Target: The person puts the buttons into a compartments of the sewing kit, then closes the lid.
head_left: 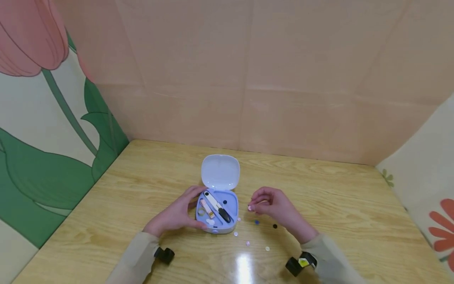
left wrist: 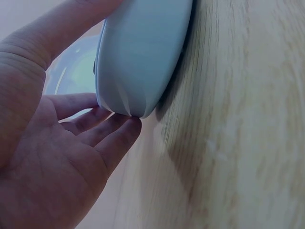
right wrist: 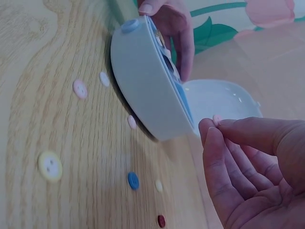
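A small light-blue case (head_left: pixel 232 225) lies open on the wooden table (head_left: pixel 337 197), its lid (head_left: pixel 220 172) standing up at the back. Inside lie a white and black tool (head_left: pixel 218 207) and a small pinkish piece (head_left: pixel 207 208). My left hand (head_left: pixel 193 209) grips the case's left side, thumb at the front and fingers behind; in the left wrist view the fingers (left wrist: pixel 114 136) curl under the case (left wrist: pixel 138 52). My right hand (head_left: pixel 252 206) hovers just right of the case and pinches a small pink button (right wrist: pixel 217 119) at its fingertips.
Several loose buttons lie on the table in front of and right of the case: a pink one (right wrist: pixel 80 88), a yellow one (right wrist: pixel 50 166), a blue one (right wrist: pixel 133 180), a dark red one (right wrist: pixel 161 221). Padded walls (head_left: pixel 248 79) close in the table on three sides.
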Available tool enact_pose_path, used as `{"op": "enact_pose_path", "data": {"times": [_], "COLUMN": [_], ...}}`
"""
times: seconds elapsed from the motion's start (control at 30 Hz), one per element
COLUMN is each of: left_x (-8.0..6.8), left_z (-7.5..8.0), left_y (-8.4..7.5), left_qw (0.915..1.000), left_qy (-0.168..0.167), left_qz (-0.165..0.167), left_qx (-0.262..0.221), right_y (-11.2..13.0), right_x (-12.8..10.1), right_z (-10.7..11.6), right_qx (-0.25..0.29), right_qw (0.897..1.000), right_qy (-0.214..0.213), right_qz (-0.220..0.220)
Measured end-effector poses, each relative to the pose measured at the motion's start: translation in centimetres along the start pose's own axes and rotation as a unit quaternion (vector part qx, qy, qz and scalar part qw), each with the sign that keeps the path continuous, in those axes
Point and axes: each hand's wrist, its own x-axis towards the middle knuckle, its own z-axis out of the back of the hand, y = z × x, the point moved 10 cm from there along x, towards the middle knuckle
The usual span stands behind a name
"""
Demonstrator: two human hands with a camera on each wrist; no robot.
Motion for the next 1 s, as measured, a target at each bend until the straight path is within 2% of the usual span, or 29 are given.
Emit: {"op": "enact_pose_path", "data": {"times": [0.23,0.6,1.0], "left_x": [0.1,0.1,0.1], "left_z": [0.0,0.0,-0.1], "left_y": [-0.3,-0.4,-0.4], "left_qw": [0.9999,0.9999,0.9998], "left_qy": [0.008,0.011,0.009], "left_qz": [0.003,-0.002,0.006], "left_qx": [0.007,0.011,0.015], "right_y": [0.9,1.5,1.3], "right_x": [0.4,1.6,2.3], "right_z": [-1.0,-2.6,-3.6], "right_qx": [-0.007,-0.006,-0.011], "right_qw": [1.0,1.0,0.999], "right_qy": [0.001,-0.012,-0.03], "right_qz": [0.024,0.026,-0.004]}}
